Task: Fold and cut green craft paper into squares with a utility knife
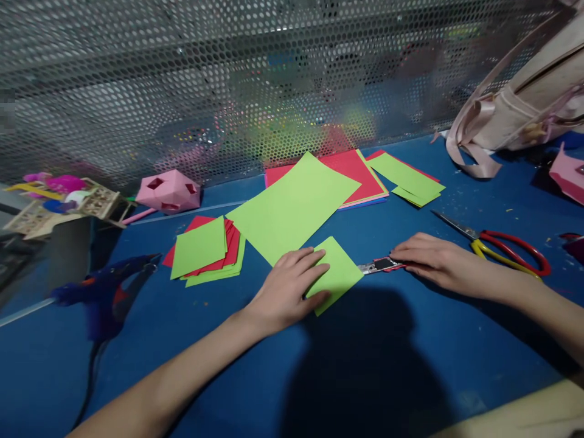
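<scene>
My left hand [292, 289] lies with fingers spread on a small green paper square [340, 274], pressing it to the blue table. In my right hand [433, 261] is a utility knife [383, 264]; the blade end points left and meets the square's right corner. Just behind my left hand a large green sheet [294, 204] overlaps a stack of red and other coloured paper [347, 173]. To the left sits a pile of cut green and red squares [201, 246]. Scissors [502, 246] with red and yellow handles lie beyond my right hand.
A blue glue gun [103, 292] with its cord stands at left. Behind it are a pink paper shape [168, 191] and a small wooden model [86, 204]. Green and red strips [408, 176] lie farther back. A perforated metal panel [205, 79] closes the rear; a pale bag [524, 103] is at right.
</scene>
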`<action>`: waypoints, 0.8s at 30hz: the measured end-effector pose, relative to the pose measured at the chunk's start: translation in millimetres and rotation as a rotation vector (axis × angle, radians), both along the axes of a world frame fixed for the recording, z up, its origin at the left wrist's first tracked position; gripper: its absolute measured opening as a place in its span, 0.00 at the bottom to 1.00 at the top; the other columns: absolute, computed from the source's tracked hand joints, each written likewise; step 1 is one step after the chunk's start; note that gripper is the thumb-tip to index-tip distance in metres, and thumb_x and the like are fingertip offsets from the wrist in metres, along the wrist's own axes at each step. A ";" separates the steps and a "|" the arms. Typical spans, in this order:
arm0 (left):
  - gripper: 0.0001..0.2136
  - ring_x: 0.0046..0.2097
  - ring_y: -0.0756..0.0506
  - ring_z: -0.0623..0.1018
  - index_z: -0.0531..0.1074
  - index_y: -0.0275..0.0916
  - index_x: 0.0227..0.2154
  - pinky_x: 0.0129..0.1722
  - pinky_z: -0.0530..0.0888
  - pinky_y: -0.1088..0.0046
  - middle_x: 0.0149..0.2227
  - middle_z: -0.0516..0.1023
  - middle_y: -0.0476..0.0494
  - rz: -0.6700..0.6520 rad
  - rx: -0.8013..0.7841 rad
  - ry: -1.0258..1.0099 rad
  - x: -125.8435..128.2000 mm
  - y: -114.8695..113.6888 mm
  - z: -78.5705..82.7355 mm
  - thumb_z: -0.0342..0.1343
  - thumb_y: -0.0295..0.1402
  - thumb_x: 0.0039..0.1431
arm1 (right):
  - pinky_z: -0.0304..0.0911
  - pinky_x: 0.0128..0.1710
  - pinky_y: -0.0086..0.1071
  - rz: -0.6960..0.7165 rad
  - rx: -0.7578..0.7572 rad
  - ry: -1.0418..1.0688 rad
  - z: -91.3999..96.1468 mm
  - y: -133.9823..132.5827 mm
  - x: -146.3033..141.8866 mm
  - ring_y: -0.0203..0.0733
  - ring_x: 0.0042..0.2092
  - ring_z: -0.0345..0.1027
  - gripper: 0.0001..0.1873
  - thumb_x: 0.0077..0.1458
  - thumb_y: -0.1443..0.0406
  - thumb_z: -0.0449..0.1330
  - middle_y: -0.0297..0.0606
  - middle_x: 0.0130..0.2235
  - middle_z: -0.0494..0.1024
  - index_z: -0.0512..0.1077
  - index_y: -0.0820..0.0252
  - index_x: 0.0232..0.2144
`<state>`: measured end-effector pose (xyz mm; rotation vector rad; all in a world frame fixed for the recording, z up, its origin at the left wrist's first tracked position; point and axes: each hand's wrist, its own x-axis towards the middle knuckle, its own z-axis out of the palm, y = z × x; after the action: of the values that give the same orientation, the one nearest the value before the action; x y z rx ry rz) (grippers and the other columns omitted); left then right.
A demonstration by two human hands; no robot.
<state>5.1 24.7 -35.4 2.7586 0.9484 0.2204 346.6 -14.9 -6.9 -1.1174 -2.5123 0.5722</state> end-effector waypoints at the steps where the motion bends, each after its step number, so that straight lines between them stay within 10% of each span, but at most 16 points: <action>1: 0.21 0.65 0.35 0.62 0.69 0.39 0.56 0.62 0.62 0.48 0.63 0.66 0.38 -0.022 -0.002 -0.010 0.0 -0.2 -1.0 0.52 0.43 0.65 | 0.65 0.48 0.38 -0.003 -0.003 0.001 -0.3 -0.5 0.2 0.43 0.49 0.68 0.17 0.66 0.66 0.51 0.43 0.48 0.77 0.72 0.56 0.53; 24: 0.19 0.68 0.41 0.59 0.64 0.41 0.60 0.65 0.61 0.54 0.65 0.62 0.40 -0.144 -0.066 -0.042 0.7 -1.4 -6.9 0.48 0.34 0.68 | 0.66 0.48 0.39 -0.025 -0.052 0.031 2.2 -7.1 1.0 0.45 0.50 0.68 0.17 0.66 0.64 0.50 0.43 0.49 0.77 0.73 0.55 0.52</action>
<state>5.8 23.2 -42.3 2.7354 0.7298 0.2189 347.6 -22.1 -4.7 -1.1480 -2.4671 0.6465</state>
